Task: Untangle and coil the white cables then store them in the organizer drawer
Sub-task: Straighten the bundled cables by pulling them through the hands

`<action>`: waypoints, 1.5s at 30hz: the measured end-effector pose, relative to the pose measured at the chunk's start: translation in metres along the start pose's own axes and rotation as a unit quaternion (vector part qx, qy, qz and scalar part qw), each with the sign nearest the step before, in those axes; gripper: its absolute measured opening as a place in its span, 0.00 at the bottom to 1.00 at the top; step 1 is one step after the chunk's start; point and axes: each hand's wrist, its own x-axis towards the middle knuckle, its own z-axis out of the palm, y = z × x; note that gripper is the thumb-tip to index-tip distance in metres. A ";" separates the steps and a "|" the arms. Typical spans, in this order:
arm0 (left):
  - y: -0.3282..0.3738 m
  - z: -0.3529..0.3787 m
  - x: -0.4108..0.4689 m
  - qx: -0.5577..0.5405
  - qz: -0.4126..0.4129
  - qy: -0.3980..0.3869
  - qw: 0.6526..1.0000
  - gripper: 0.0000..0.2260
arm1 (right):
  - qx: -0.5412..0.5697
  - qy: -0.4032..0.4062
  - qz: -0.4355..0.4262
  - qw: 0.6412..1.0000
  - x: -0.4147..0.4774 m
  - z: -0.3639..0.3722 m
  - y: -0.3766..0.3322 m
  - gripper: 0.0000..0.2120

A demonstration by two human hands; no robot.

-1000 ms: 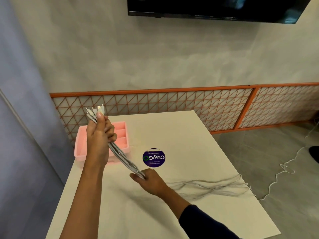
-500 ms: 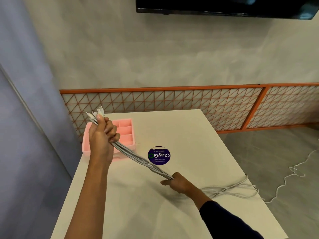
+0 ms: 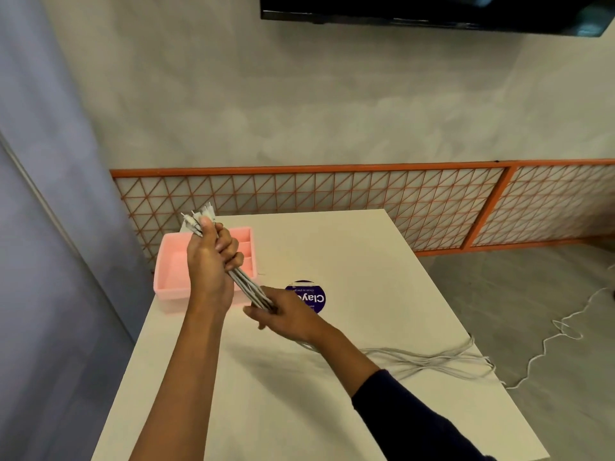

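Above the left part of the white counter point(image 3: 359, 254), the left hand point(image 3: 208, 267) was raised with its fingers curled tightly round the white cables point(image 3: 246, 286), whose connector ends point(image 3: 199, 217) fanned out above the fist. Lower and to the right, the right hand point(image 3: 288, 316) gripped the same bundle, the strands running taut and slanted between the two hands. Past the right hand the cables trailed loosely across the counter to its right edge. Behind the left hand stood the pink organizer drawer point(image 3: 171, 271), its compartments partly hidden. A round purple sticker point(image 3: 314, 296) lay just beyond the right hand. Another white cord point(image 3: 549, 331) lay on the grey floor point(image 3: 532, 287).
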 end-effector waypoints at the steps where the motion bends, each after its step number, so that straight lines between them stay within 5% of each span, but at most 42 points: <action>1: 0.000 0.000 0.001 0.001 0.003 -0.001 1.000 0.15 | 0.000 0.004 0.000 1.000 0.002 0.003 0.000 0.13; 6: 0.010 -0.015 0.007 -0.013 0.026 0.030 0.999 0.15 | -0.065 0.017 0.053 0.996 -0.009 -0.003 0.036 0.22; 11: 0.044 -0.050 0.026 -0.040 0.082 0.099 0.991 0.15 | -0.177 0.041 0.233 0.955 -0.048 -0.030 0.105 0.19; 14: 0.037 -0.061 0.026 0.041 0.101 0.119 0.987 0.14 | -0.221 0.046 0.289 0.930 -0.064 -0.040 0.126 0.13; 17: 0.017 -0.056 0.018 0.192 0.087 0.041 0.977 0.12 | -0.253 0.040 0.287 0.923 -0.062 -0.038 0.128 0.17; 19: -0.004 -0.044 0.007 0.343 0.032 -0.051 0.937 0.11 | -0.282 0.019 0.281 0.917 -0.059 -0.036 0.125 0.19; 22: -0.038 -0.027 -0.010 0.484 -0.059 -0.179 0.854 0.29 | -0.310 -0.010 0.276 0.910 -0.055 -0.036 0.125 0.20; 27: -0.098 -0.021 -0.027 0.511 -0.139 -0.319 0.786 0.31 | -0.323 -0.037 0.257 0.910 -0.056 -0.039 0.119 0.15; 30: -0.123 -0.026 -0.032 0.597 -0.130 -0.376 0.696 0.28 | -0.318 -0.059 0.230 0.918 -0.056 -0.041 0.112 0.06; 35: -0.158 -0.041 -0.037 0.594 -0.205 -0.444 0.639 0.28 | -0.303 -0.065 0.200 0.930 -0.054 -0.045 0.105 0.14; 41: -0.155 -0.059 -0.034 0.515 -0.221 -0.420 0.714 0.18 | -0.276 -0.003 0.219 0.936 -0.055 -0.045 0.117 0.08; 45: -0.127 -0.056 -0.022 0.507 -0.210 -0.422 0.722 0.10 | -0.296 0.082 0.257 0.916 -0.066 -0.052 0.132 0.09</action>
